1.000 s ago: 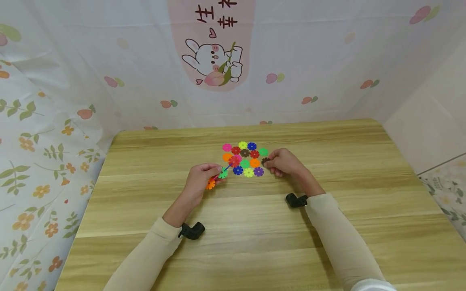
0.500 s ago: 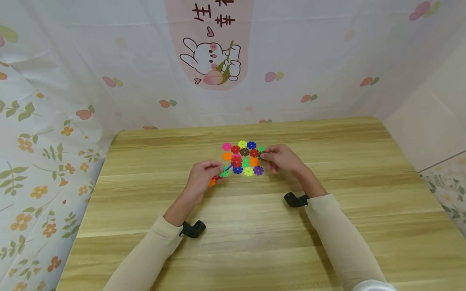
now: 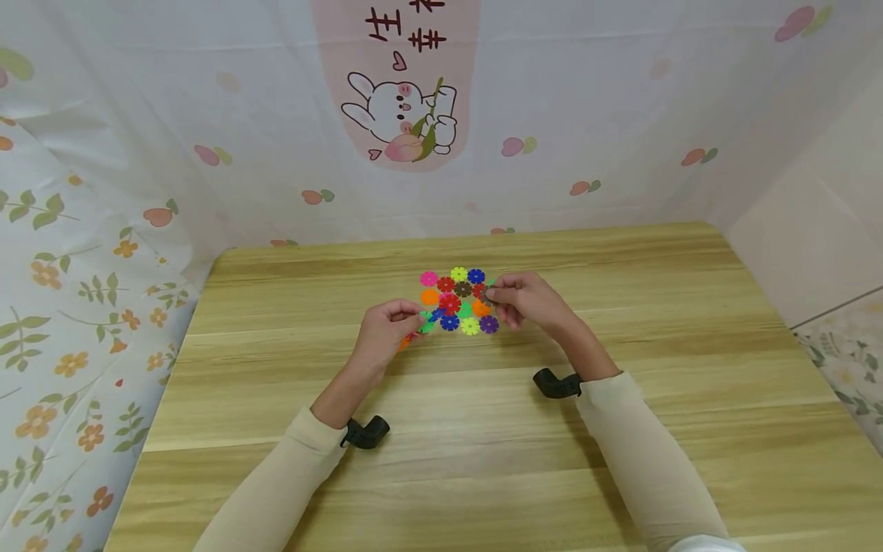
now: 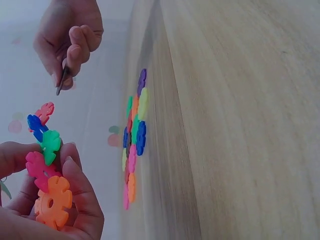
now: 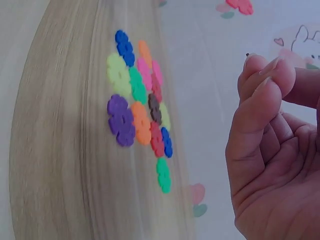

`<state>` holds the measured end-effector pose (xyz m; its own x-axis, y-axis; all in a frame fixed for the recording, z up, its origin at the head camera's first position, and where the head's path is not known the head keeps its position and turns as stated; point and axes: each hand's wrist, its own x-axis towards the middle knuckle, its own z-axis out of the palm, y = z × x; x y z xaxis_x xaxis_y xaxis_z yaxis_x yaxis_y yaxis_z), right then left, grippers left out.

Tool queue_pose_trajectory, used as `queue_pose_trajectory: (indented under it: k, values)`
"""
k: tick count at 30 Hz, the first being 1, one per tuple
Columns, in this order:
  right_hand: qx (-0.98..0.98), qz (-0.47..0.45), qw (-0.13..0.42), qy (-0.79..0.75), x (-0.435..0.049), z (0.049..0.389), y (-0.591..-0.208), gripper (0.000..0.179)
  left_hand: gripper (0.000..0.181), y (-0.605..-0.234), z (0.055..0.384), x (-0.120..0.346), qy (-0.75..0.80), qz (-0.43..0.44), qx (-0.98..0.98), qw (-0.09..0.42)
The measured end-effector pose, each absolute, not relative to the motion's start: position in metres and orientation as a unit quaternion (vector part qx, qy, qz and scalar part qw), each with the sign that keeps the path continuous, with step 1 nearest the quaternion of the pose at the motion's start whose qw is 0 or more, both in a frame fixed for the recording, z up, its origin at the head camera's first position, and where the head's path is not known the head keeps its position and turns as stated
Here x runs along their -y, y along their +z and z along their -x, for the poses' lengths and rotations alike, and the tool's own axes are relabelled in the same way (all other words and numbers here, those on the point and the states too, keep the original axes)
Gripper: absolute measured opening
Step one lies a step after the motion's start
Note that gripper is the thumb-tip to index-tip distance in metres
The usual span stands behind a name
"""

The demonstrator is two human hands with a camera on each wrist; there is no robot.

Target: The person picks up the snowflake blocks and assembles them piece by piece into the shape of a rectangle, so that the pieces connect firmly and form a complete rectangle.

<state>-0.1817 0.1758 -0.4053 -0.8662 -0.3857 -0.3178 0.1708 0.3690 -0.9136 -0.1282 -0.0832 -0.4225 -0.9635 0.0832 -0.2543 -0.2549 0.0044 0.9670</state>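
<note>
My left hand point(image 3: 382, 335) pinches a chain of interlocking plastic snowflake discs. In the left wrist view the chain runs from an orange disc point(image 4: 53, 202) through a pink disc point(image 4: 39, 170), a green disc point(image 4: 50, 146) and a blue disc point(image 4: 37, 127) to a red disc point(image 4: 45, 113) at its far end. Between thumb and fingers, my right hand point(image 3: 530, 299) pinches a dark brown disc point(image 4: 62, 80), seen nearly edge-on. That disc is raised off the table, apart from the red end. In the right wrist view the fingers almost wholly hide it.
Several loose discs lie flat below the hands, among them a purple disc point(image 5: 121, 121), a pink disc point(image 3: 429, 279) and a yellow disc point(image 3: 470, 326). The wooden table point(image 3: 455, 460) meets a printed cloth point(image 3: 586, 100) behind. Black wrist cameras are strapped on both wrists.
My right hand has lifted the dark brown disc off the table and brought it leftward, nearer the chain. The left hand has stayed almost in place, while the chain has turned slightly.
</note>
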Motion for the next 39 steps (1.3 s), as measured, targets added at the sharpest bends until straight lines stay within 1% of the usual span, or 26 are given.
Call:
queue_pose_trajectory:
  k: [8,18,28,33,39]
  values:
    - [-0.786,0.076,0.245,-0.562,-0.169,0.179,-0.401,0.029,0.014,-0.42,0.128,0.082,0.686,0.053,-0.717,0.112]
    - [-0.776,0.092,0.247,-0.572,-0.16,0.178,-0.401,0.033,0.011,-0.42,0.128,0.081,0.678,0.049,-0.726,0.102]
    - [-0.767,0.097,0.253,-0.582,-0.155,0.176,-0.4,0.026,0.014,-0.418,0.127,0.08,0.665,0.041,-0.74,0.093]
    - [-0.763,0.102,0.264,-0.581,-0.154,0.175,-0.4,0.03,0.015,-0.42,0.127,0.08,0.649,0.028,-0.756,0.081]
    - [-0.755,0.106,0.269,-0.589,-0.152,0.174,-0.4,0.031,0.013,-0.418,0.125,0.08,0.616,-0.001,-0.787,0.048]
